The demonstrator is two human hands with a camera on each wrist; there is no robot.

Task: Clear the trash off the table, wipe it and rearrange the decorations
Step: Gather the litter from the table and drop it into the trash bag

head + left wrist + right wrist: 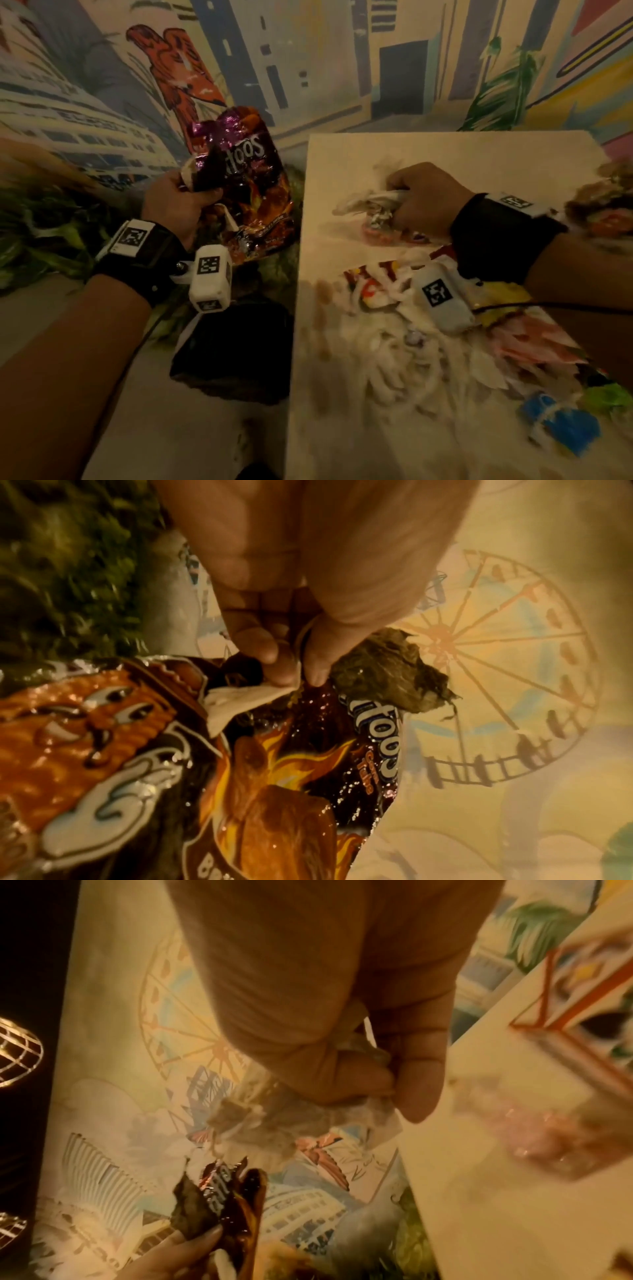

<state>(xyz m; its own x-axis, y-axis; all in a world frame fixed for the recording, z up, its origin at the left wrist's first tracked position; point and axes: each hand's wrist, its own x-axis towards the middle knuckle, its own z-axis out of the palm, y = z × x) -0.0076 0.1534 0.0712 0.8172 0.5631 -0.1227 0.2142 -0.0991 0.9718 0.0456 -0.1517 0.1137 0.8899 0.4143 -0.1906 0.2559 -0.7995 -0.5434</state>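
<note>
Two hands are busy at a pale counter [445,150] set against a painted mural wall [308,51]. The left hand [174,205] is held off the counter's left edge, its fingers and thumb pinched on the top of a crumpled chip bag [253,178], dark with purple foil and orange flames; the left wrist view shows the fingertips [267,647] clamping that bag [274,777] together with a white scrap of paper [236,704] and a brownish soiled wad [387,666]. The bag hangs below the hand, clear of the counter, over green foliage [51,222] at the foot of the wall. The right hand [424,202] sits on the far part of the counter, curled round a crumpled white wrapper [370,202] with a bit of silver foil in it; from the right wrist view the thumb [421,1080] and fingers close on the same whitish, translucent crumple [284,1118]. More trash lies nearer on the counter: white paper napkins [394,363], a red and yellow printed wrapper [370,277], pinkish paper [534,346], a blue object [561,421] and something green [606,394] at the right edge, all blurred. A dark bag [236,356] rests on the floor just beside the counter's left side. Each wrist wears a black strap with white camera housing.
</note>
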